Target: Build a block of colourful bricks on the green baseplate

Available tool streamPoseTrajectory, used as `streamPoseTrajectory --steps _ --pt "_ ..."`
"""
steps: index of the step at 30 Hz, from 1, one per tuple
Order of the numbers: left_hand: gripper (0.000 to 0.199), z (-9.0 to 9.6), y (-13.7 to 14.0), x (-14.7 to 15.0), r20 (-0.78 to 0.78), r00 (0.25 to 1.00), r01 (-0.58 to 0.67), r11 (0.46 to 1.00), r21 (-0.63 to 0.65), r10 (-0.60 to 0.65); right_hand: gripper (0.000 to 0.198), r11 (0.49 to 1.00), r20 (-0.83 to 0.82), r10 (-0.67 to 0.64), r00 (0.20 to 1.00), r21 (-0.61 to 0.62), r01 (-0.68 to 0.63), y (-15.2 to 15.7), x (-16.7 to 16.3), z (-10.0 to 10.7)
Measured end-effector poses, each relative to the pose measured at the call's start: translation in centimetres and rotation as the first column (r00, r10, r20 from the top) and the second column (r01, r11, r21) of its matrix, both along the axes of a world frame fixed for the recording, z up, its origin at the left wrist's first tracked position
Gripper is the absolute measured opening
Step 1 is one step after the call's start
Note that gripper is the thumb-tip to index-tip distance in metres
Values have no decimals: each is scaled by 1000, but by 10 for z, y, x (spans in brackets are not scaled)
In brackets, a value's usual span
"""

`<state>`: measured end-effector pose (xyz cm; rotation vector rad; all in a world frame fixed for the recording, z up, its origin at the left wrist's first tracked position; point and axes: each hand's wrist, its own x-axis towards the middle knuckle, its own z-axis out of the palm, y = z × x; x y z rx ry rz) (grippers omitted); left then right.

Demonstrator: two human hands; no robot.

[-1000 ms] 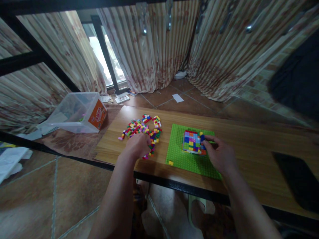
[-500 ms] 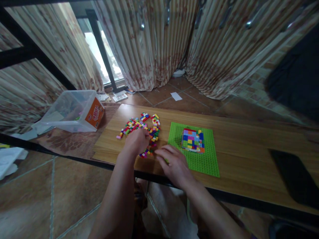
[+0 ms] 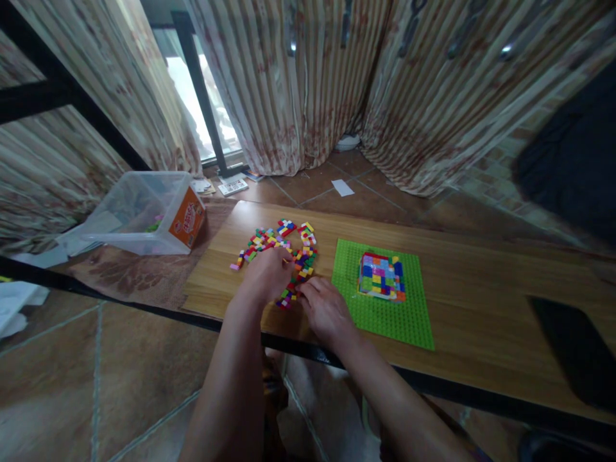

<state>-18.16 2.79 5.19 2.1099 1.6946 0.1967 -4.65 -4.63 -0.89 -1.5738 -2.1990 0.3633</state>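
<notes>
Loose toy building bricks point(image 3: 262, 240) in many colours lie in a ring-like spread on the wooden board. Over the near side of this spread is my left hand point(image 3: 269, 273), its fingers curled down among the bricks; the fingertips are largely hidden. My right hand point(image 3: 328, 311) rests just right of it, thumb and fingers drawn together at the small near cluster of bricks point(image 3: 287, 298). Whatever either hand pinches is too small to make out. Right of my hands lies a green studded baseplate point(image 3: 399, 327), carrying a low, multicoloured brick block point(image 3: 380, 276).
A clear plastic box point(image 3: 139, 240) with an orange label stands at the left, a few bricks inside. A dark flat object point(image 3: 572, 346) lies on the board point(image 3: 471, 301) at the right. The board's dark front edge point(image 3: 308, 348) runs below my wrists.
My right hand has drawn its fingers closer together and turned in toward the near bricks. My left hand stays over the spread. The whole view has shifted slightly.
</notes>
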Motion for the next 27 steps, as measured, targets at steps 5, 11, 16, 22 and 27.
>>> streamPoseTrajectory --steps 5,11,16,22,27 --pt "24 0 -1 2 39 999 7 1000 14 -7 23 999 17 -19 1000 30 19 1 3 -2" --pt "23 2 0 6 72 997 21 999 28 -23 24 1000 5 -6 1000 7 6 -1 8 4" --pt "22 5 -1 7 63 996 59 996 60 -63 21 1000 36 -21 999 -14 22 0 8 6" --pt "22 3 -1 7 101 993 56 996 73 -63 21 999 67 -52 996 -9 53 4 6 2" --pt "21 4 0 6 123 991 41 996 78 -50 17 995 -51 -91 995 32 93 0 6 14"
